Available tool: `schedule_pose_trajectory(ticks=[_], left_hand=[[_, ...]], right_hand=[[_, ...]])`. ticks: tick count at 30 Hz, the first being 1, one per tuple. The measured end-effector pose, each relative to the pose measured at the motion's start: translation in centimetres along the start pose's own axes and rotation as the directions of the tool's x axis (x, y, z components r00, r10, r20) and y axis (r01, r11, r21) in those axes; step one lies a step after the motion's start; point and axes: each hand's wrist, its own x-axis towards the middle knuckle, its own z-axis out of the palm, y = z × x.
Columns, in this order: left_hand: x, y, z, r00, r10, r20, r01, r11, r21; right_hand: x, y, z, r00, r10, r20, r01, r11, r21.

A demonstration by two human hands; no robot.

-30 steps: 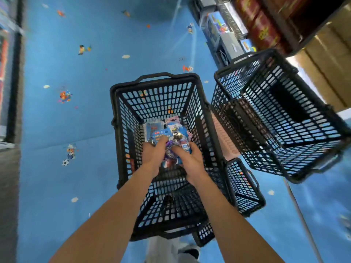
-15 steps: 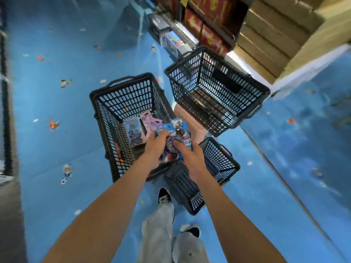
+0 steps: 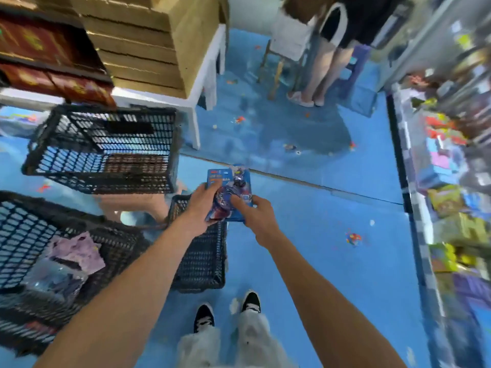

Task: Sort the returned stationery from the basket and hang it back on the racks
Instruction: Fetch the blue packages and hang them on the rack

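A blue blister-card stationery pack is held out in front of me over the blue floor. My left hand grips its left side, and my right hand pinches its lower right corner. The black mesh basket I took it from sits at the lower left, with a pale purple pack and other blurred packs inside. The racks along the right edge hold colourful goods, blurred by motion.
An empty black basket lies tilted at upper left, and a small black basket stands under my left forearm. A white table carries stacked cardboard boxes. Another person stands at the top, beside a stool.
I have lifted the blue pack out of the basket and turned right. The baskets have slid to the left of the view, and the racks and another person have come into sight.
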Motion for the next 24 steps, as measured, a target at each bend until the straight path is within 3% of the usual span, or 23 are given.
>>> schedule_pose_trajectory(ticks=[5, 10, 19, 24], left_hand=[[-1.2, 0.2, 10.8, 0.973, -0.051, 0.225, -0.002, 0.974, 0.227], [-4.1, -1.5, 22.0, 0.902, -0.137, 0.409, -0.025, 0.93, 0.365], [-12.5, -7.2, 43.1, 0.754, -0.143, 0.641, -0.184, 0.891, 0.416], [-15.4, -11.1, 52.5, 0.686, -0.117, 0.719, -0.359, 0.805, 0.473]], right_hand=[[-2.8, -0.1, -8.7, 0.964, 0.002, -0.266, 0.043, 0.985, 0.165], [-6.9, 0.3, -17.7, 0.881, 0.076, -0.467, 0.09, 0.942, 0.322], [-15.1, 3.0, -36.1, 0.644, 0.175, -0.745, 0.23, 0.884, 0.406], [-20.4, 3.6, -44.0, 0.534, 0.239, -0.811, 0.304, 0.841, 0.448]])
